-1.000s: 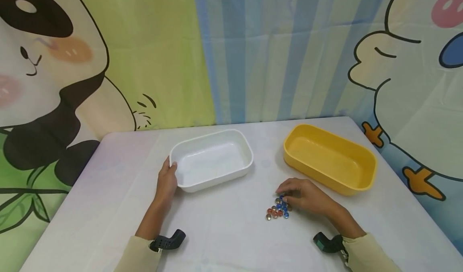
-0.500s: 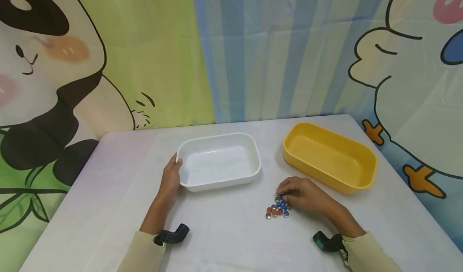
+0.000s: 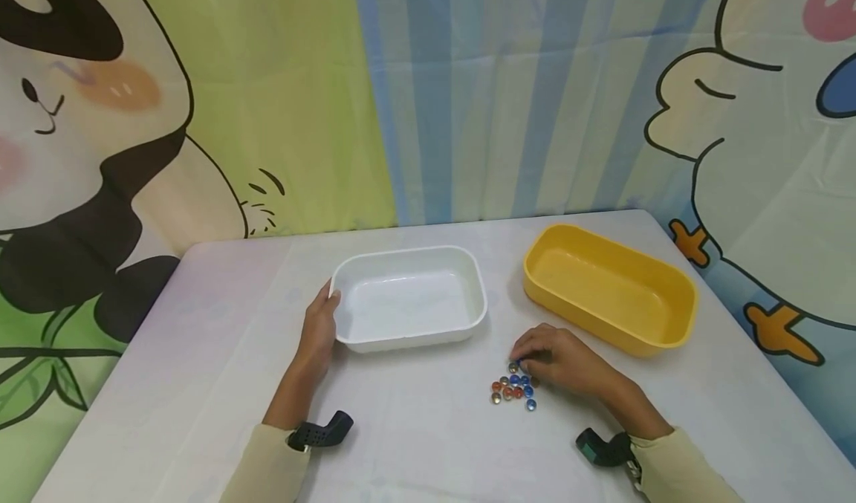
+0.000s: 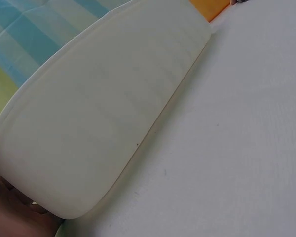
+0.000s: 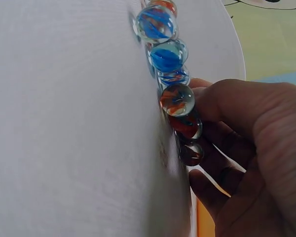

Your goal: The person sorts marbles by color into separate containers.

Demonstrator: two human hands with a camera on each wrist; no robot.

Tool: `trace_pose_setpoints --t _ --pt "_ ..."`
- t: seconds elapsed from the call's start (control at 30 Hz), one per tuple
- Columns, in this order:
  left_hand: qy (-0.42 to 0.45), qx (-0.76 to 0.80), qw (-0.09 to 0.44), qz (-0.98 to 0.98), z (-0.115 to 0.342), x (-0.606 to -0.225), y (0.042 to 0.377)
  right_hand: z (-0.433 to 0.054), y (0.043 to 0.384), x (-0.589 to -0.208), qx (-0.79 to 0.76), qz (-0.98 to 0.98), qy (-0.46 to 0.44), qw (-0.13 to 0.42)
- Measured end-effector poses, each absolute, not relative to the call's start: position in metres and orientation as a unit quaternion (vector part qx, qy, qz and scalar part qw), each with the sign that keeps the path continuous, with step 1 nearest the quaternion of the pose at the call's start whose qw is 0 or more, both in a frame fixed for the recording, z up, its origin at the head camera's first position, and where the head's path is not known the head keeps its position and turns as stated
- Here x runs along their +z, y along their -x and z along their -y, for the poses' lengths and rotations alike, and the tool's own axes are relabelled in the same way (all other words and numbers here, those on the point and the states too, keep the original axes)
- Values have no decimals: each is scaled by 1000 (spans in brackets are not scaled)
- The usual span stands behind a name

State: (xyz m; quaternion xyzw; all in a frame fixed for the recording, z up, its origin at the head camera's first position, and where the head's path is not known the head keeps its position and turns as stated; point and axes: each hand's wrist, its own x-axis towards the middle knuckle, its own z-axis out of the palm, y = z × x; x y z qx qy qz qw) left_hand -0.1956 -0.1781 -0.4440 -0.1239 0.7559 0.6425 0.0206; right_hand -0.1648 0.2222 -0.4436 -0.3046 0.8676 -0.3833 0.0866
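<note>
My left hand (image 3: pixel 317 326) grips the left end of a white rectangular tray (image 3: pixel 409 339), thumb over the rim and fingers behind. The left wrist view shows the tray's long outer side (image 4: pixel 103 103) close over the tabletop, with the hand's fingers (image 4: pixel 19 212) at its near corner. A small cluster of glass marbles (image 3: pixel 508 393), blue, orange and clear, lies in front of the tray. At the cluster's far right edge, my right hand (image 3: pixel 565 359) has its thumb and fingers curled about a few marbles. In the right wrist view the thumb (image 5: pixel 227 96) sits right behind an orange-streaked marble (image 5: pixel 177 100).
A yellow rectangular tray (image 3: pixel 602 328) stands at the back right, just beyond the right hand. Everything rests on a table with a white cloth (image 3: pixel 414 429). A printed curtain (image 3: pixel 455 102) with cartoon animals hangs behind the table's far edge.
The white tray has shifted right and turned slightly, with the left hand moving along. The right hand stays nearly in place. One blue marble has rolled a little toward the front of the cluster.
</note>
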Motion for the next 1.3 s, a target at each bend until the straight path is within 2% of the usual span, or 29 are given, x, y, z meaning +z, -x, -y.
trace_pose_setpoints --t 0.17,0.47,0.67,1.3 --pt "126 645 15 -753 179 -445 195 -219 164 -444 -381 -872 299 78" --pt "128 643 20 -754 177 -444 197 -220 163 -444 -363 -900 241 -6" --pt "131 650 23 -748 178 -443 196 -221 164 -443 -370 -894 252 -27" --pt "114 660 20 -742 173 -443 196 -206 171 -417 -421 -882 193 -83"
